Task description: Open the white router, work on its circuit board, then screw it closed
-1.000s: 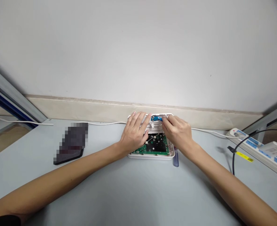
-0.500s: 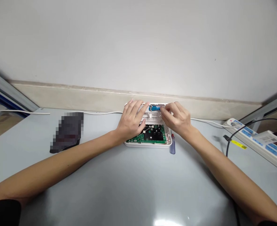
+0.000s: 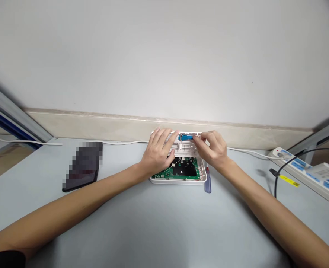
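Note:
A white plastic casing [image 3: 178,182] lies opened on the table, its back half raised toward the wall. Inside the front half is a green circuit board [image 3: 167,174] with a black cover plate and a thin white wire. My left hand [image 3: 159,150] rests over the left side of the casing, fingers spread and thumb apart. In the raised half sits a small blue cylindrical part [image 3: 185,137]. My right hand [image 3: 213,149] pinches at the right end of this blue part, fingers closed; the fingertips are partly hidden. Beside the casing's right edge lies a screwdriver [image 3: 208,182] with a translucent purple handle.
A dark, partly pixelated phone-like slab [image 3: 82,167] lies at the left. On the right stands a white power strip [image 3: 306,172] with blue sockets, a plugged-in adapter and a black cable [image 3: 276,186] bearing a yellow tag. A white cable [image 3: 125,142] runs along the wall.
The whole view has shifted, so everything sits slightly lower in the picture. Both hands keep nearly the same places on the casing and the blue part.

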A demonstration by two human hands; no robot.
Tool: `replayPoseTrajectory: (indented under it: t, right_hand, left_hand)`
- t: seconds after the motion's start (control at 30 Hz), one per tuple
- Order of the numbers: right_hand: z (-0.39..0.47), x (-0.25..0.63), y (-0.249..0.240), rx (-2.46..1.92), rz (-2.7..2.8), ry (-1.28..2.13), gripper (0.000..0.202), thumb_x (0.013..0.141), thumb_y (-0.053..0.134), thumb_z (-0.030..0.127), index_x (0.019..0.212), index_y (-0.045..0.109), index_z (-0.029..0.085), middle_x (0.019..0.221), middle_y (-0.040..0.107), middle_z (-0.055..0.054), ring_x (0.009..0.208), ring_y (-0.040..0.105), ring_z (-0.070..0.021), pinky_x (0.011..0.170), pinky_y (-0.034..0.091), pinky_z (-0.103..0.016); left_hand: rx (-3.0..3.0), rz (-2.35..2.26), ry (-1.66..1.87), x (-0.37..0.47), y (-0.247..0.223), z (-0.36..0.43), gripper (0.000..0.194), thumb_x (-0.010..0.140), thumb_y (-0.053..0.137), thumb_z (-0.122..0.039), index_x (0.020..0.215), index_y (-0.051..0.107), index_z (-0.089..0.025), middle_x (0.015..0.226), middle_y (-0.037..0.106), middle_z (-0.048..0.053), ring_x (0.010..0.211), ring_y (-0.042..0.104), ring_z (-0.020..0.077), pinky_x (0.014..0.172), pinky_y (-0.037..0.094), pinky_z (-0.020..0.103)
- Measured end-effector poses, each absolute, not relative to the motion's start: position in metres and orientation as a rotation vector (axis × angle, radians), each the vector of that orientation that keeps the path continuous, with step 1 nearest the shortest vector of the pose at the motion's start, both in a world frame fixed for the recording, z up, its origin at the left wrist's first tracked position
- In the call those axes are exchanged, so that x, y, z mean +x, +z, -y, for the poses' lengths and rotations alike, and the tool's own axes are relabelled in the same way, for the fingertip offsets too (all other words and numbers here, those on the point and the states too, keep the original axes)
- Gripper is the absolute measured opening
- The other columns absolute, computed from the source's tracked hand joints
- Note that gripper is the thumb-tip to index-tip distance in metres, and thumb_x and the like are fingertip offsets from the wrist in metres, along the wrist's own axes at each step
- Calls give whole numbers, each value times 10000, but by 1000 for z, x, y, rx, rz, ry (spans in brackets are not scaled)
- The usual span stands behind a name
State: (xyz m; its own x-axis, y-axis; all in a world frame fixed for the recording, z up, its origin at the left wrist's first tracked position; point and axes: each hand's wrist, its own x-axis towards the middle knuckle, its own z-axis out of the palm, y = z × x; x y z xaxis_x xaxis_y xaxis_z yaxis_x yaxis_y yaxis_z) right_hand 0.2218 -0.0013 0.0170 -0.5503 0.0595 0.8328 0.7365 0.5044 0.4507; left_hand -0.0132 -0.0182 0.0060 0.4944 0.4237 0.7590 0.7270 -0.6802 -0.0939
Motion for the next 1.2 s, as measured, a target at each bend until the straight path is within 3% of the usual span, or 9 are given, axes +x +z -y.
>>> replayPoseTrajectory:
  t: [0.6, 1.2]
  right_hand:
    - [-5, 218, 3, -647, 1878, -1003, 93, 879, 619, 123, 957, 638, 169, 805, 581, -50, 769, 457, -154, 679, 341, -305]
    - [-12, 219, -4, -648, 1846, -949, 130, 898, 602, 132, 994, 657, 200, 785, 566, -40, 772, 450, -159, 681, 305, -329]
  left_hand:
    - [-2323, 948, -1047, -11, 6, 20, 570, 842, 540, -165, 1399, 431, -107, 1305, 534, 179, 1257, 479, 313, 1115, 341, 553]
    - [-2343, 955, -1084, -11, 4, 22, 708, 735, 495, -65, 1433, 395, -128, 1314, 528, 181, 1266, 484, 323, 1112, 321, 598]
